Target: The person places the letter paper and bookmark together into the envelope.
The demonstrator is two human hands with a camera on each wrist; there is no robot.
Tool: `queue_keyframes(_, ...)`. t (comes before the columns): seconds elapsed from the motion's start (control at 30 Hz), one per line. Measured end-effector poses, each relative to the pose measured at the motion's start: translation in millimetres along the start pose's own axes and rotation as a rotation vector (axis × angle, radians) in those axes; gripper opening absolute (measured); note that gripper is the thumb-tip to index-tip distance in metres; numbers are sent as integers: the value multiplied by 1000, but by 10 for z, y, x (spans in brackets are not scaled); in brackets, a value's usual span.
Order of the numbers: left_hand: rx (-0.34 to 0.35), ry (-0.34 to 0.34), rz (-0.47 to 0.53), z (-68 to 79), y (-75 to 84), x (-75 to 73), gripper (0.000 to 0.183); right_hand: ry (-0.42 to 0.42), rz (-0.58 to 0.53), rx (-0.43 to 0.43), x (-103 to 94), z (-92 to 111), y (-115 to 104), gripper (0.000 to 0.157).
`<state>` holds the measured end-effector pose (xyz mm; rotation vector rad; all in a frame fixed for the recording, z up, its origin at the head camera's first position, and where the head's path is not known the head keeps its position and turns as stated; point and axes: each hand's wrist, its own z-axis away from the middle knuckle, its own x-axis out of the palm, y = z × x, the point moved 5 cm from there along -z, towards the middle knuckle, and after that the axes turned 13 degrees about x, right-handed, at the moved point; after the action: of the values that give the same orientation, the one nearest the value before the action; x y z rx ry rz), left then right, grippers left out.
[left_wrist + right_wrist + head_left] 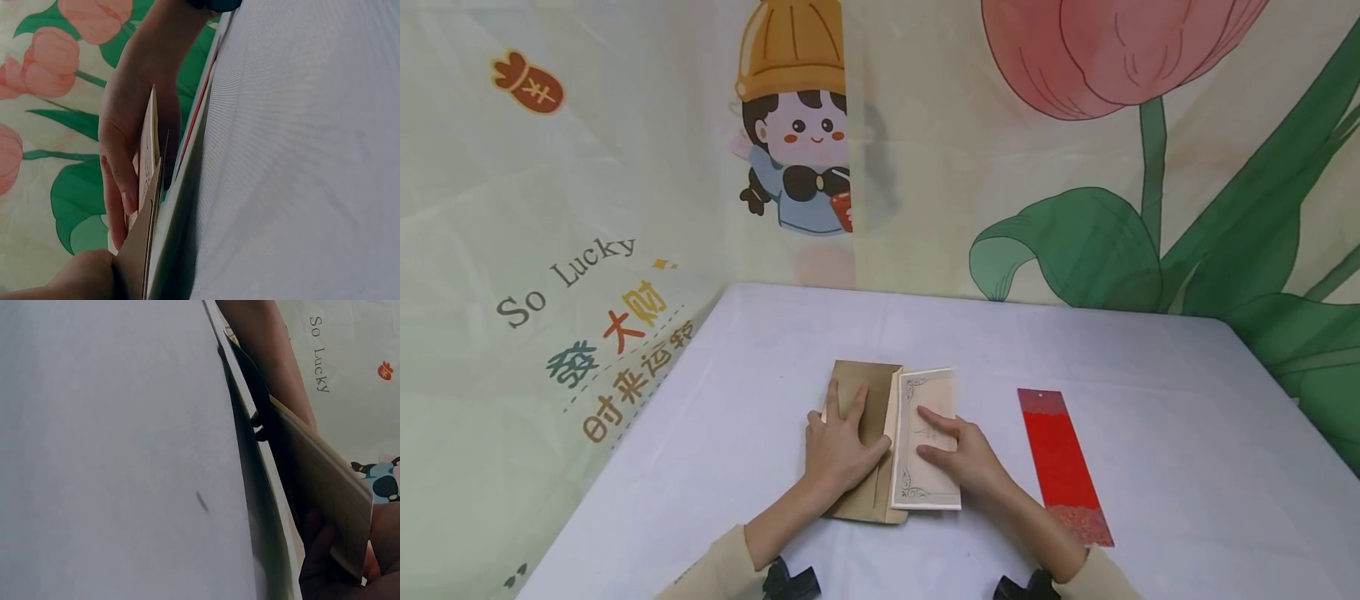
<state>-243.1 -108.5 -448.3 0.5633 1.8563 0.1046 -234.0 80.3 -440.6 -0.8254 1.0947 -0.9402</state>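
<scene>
A brown paper envelope (867,377) lies lengthwise near the middle of the table. My left hand (842,446) holds it with two fingers spread over its face, the others at its left edge, and the thumb by its right-hand opening. Partly over that opening is a cream card (925,479) with an ornate printed border, thick at its edge like a stack. My right hand (966,458) grips its right side, thumb and forefinger on top, other fingers beneath in the right wrist view. The card (148,147) stands tilted off the table in the left wrist view.
A long red card (1060,454) with patterned ends lies to the right of the right hand. White cloth (775,333) covers the table. Printed curtains (917,200) hang behind it and at the sides.
</scene>
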Motion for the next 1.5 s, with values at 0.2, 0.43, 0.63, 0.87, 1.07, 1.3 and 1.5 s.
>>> queue_keyframes(0.2, 3, 0, -17, 1, -11, 5, 79, 21, 184, -150, 219, -29, -29, 59)
queue_keyframes(0.43, 17, 4, -29, 3, -10, 26, 81, 46, 377, -235, 255, 5, -46, 89)
queue_keyframes(0.63, 29, -5, -34, -3, -7, 30, 83, -53, 553, -240, 127, -15, -24, 104)
queue_keyframes(0.87, 44, 7, -68, -7, -11, 14, 82, -84, 670, -402, 201, -77, -108, 108)
queue_keyframes(1.07, 65, 5, -70, 10, 1, 48, 81, -81, 695, -448, 193, -94, -77, 112)
queue_keyframes(1.3, 73, -9, -93, 31, -22, 39, 81, -94, 726, -512, 240, -94, -92, 109)
queue_keyframes(1.5, 81, -6, -89, 36, -16, 36, 81, -71, 772, -483, 244, -7, -91, 102)
